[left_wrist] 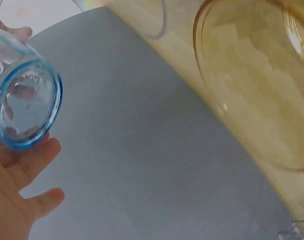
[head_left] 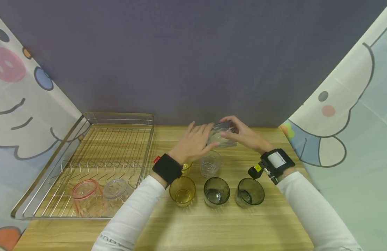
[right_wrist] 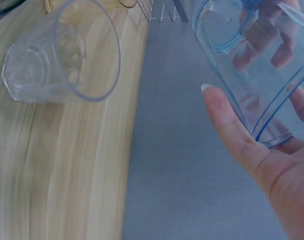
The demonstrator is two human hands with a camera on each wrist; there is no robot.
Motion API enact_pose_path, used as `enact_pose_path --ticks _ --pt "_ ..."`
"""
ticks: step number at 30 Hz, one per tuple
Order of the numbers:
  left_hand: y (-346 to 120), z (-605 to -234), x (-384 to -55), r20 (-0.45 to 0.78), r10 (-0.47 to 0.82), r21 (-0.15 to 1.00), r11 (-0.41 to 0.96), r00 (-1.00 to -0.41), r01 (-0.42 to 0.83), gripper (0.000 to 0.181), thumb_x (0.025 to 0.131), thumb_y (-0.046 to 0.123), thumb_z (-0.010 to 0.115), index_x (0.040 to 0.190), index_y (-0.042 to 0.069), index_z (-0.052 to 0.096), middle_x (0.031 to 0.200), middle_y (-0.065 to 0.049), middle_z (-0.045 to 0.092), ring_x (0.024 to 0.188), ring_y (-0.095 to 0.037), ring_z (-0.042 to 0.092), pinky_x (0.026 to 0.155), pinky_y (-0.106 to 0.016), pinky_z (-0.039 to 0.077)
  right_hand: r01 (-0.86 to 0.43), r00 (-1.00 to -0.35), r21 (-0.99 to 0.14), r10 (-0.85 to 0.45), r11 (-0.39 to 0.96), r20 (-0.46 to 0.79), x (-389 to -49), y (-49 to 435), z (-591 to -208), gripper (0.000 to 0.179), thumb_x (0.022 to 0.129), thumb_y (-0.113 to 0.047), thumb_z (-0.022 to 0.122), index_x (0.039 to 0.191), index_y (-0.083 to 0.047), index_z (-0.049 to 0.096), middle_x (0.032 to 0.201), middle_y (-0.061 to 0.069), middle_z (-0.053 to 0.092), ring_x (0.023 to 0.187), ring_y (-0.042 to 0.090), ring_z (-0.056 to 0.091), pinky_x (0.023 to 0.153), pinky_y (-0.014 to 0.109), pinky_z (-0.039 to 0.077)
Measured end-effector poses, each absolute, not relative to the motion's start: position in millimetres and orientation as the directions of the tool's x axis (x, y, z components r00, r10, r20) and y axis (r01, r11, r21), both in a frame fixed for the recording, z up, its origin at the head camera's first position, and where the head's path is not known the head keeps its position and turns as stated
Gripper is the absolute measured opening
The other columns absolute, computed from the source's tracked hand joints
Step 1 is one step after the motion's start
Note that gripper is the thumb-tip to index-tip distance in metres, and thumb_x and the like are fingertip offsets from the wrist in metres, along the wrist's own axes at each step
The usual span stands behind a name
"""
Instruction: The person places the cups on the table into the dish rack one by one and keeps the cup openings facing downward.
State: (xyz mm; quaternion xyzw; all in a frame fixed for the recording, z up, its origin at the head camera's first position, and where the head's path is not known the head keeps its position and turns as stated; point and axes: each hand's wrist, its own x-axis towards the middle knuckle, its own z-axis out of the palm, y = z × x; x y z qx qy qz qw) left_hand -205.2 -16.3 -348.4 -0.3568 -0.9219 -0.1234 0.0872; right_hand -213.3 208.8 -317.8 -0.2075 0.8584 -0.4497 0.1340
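Note:
Above the back of the table, my right hand grips a clear, faintly blue drinking glass, tipped on its side. My left hand is at the glass's other end with its fingers fairly straight; they seem to touch it. In the left wrist view, a round blue-edged end of the glass faces the camera. Below the hands a clear glass stands upright. A yellow glass is partly hidden behind the left wrist. Nearer me stand an amber glass and two dark grey glasses.
On the left lies a metal wire rack with a raised rim. A red-tinted glass and a clear glass rest upside down near its front. A grey panel rises behind the wooden table; cartoon-printed sheets flank it.

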Motion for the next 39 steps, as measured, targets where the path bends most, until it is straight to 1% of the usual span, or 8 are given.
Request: enact_pose_path --ticks 8,13,20,24,28,30,35,39 --pt "-14.5 -362.9 -205.7 0.308 0.613 0.311 0.657 -0.727 0.686 0.074 0.1 0.048 0.042 0.148 -0.005 0.024 0.144 -0.027 0.045 0.13 -0.037 0.045 0.11 -0.056 0.039 -0.198 -0.875 -0.863 -0.481 0.464 -0.058 -209.8 200.8 -323.4 0.05 0.096 -0.036 0.056 0.139 -0.019 0.036 0.13 0.018 0.042 0.11 0.035 0.052 0.083 0.045 0.051" --pt "-16.0 -369.2 -204.9 0.375 0.537 0.512 0.56 -0.756 0.651 0.062 0.103 0.039 0.04 0.147 -0.003 0.03 0.142 -0.025 0.046 0.128 -0.033 0.046 0.109 -0.053 0.041 -0.183 -0.877 -0.879 -0.477 0.44 -0.056 -208.0 196.4 -324.9 0.049 0.098 -0.038 0.051 0.139 -0.019 0.035 0.133 0.017 0.04 0.119 0.037 0.045 0.089 0.052 0.047" --pt "-12.1 -375.0 -201.4 0.491 0.305 0.782 0.259 -0.816 0.567 0.039 0.106 0.021 0.035 0.134 -0.004 0.046 0.115 -0.022 0.056 0.095 -0.025 0.056 0.083 -0.044 0.053 -0.186 -0.867 -0.903 -0.498 0.386 -0.034 -207.1 186.7 -325.1 0.05 0.1 -0.039 0.044 0.14 -0.012 0.03 0.141 0.02 0.036 0.132 0.041 0.037 0.102 0.065 0.04" --pt "-8.2 -376.6 -200.6 0.422 0.202 0.898 0.043 -0.884 0.438 0.036 0.106 0.021 0.036 0.129 -0.001 0.051 0.111 -0.023 0.055 0.087 -0.025 0.052 0.078 -0.04 0.046 -0.163 -0.861 -0.927 -0.507 0.338 -0.034 -205.4 180.0 -324.9 0.052 0.101 -0.036 0.041 0.141 -0.007 0.025 0.137 0.025 0.034 0.127 0.048 0.041 0.089 0.063 0.052" --pt "-3.8 -373.8 -196.8 0.301 0.113 0.947 -0.155 -0.947 0.283 0.037 0.105 0.026 0.038 0.126 -0.001 0.051 0.126 -0.022 0.05 0.111 -0.026 0.047 0.097 -0.04 0.039 -0.153 -0.859 -0.941 -0.511 0.303 -0.025 -203.4 171.8 -325.0 0.052 0.102 -0.036 0.036 0.141 -0.004 0.023 0.132 0.027 0.036 0.116 0.049 0.05 0.075 0.058 0.059" --pt "-1.5 -372.1 -194.8 0.247 0.074 0.948 -0.226 -0.966 0.225 0.038 0.103 0.028 0.038 0.125 -0.001 0.051 0.127 -0.024 0.048 0.11 -0.026 0.048 0.094 -0.038 0.041 -0.157 -0.863 -0.938 -0.504 0.31 -0.022 -202.4 168.5 -325.4 0.051 0.103 -0.038 0.034 0.14 -0.005 0.022 0.131 0.028 0.037 0.115 0.048 0.051 0.073 0.058 0.059" --pt "1.5 -367.5 -191.3 0.171 0.016 0.947 -0.279 -0.985 0.16 0.038 0.1 0.03 0.039 0.121 0.001 0.052 0.112 -0.012 0.053 0.091 -0.016 0.053 0.075 -0.028 0.047 -0.174 -0.88 -0.923 -0.475 0.343 -0.01 -201.1 163.8 -327.6 0.055 0.102 -0.045 0.027 0.142 -0.008 0.021 0.128 0.029 0.039 0.111 0.044 0.051 0.071 0.061 0.057" --pt "2.0 -366.4 -189.7 0.168 0.014 0.943 -0.293 -0.986 0.157 0.035 0.098 0.028 0.042 0.12 0.002 0.052 0.104 0.002 0.05 0.097 -0.023 0.052 0.077 -0.028 0.046 -0.187 -0.888 -0.91 -0.46 0.37 -0.005 -200.3 162.0 -330.6 0.058 0.102 -0.049 0.023 0.144 -0.008 0.021 0.127 0.027 0.044 0.102 0.04 0.056 0.066 0.054 0.057"
